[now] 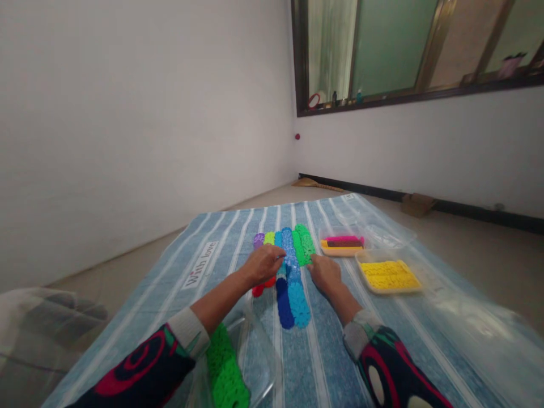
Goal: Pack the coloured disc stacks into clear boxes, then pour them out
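Rows of coloured, textured strips lie side by side on the striped cloth. My left hand (264, 264) is over their left part, fingers pinched near a blue strip (288, 241); what it holds, if anything, is too small to make out. My right hand (326, 274) rests at the lower edge of the green strips (304, 245), its fingers bent and closed, with their tips partly hidden. Closer to me are a dark blue strip (285, 306) and a light blue strip (300, 305). Red pieces (257, 290) and a purple piece (259, 240) show around my left hand.
A clear container with green pieces (227, 368) sits near my left forearm. On the right are a tray of yellow pieces (390, 275) and a box with pink, brown and orange pieces (342, 243). Clear plastic (480, 323) covers the cloth's right edge.
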Motion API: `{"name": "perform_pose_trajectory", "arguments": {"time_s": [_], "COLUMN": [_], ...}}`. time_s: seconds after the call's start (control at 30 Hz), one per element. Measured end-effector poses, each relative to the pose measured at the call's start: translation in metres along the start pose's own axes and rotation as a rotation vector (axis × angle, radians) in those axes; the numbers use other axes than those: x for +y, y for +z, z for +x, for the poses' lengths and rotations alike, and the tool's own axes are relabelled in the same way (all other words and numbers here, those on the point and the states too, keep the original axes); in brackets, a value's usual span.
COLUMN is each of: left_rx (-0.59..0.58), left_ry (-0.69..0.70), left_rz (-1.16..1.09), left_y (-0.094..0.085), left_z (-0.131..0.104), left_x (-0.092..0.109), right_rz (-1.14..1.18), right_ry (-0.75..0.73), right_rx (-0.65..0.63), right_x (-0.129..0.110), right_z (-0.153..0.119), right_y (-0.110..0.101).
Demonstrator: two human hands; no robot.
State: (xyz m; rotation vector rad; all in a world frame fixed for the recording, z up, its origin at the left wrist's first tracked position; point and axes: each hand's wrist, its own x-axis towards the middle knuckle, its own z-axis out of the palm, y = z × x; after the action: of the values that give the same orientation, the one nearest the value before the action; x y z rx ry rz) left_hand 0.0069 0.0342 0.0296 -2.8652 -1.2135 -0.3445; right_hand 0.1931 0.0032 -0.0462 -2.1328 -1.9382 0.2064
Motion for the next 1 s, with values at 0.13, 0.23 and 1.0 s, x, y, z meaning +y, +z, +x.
{"name": "perform_pose_trajectory", "arguments": {"time_s": [0.13,0.23,1.0], "left_rx": [-0.061,-0.088,-0.172], "left_ry": [-0.066,-0.107,-0.448], "left_rz": [-0.011,0.001,0.100], "left_y": [0.010,0.017,0.060], "left_z": [0.031,0.050,0.165], "left_x": [0.001,0.002,-0.037], "right_rz": [0.012,0.035,0.148], "right_ry": [0.025,0.060,0.162], "right_rx": [-0.004,0.001,0.041], "right_x": [0.001,0.002,-0.002], "right_z": [0.002,0.003,0.008], "right_y": [0.000,0.000,-0.001]}}
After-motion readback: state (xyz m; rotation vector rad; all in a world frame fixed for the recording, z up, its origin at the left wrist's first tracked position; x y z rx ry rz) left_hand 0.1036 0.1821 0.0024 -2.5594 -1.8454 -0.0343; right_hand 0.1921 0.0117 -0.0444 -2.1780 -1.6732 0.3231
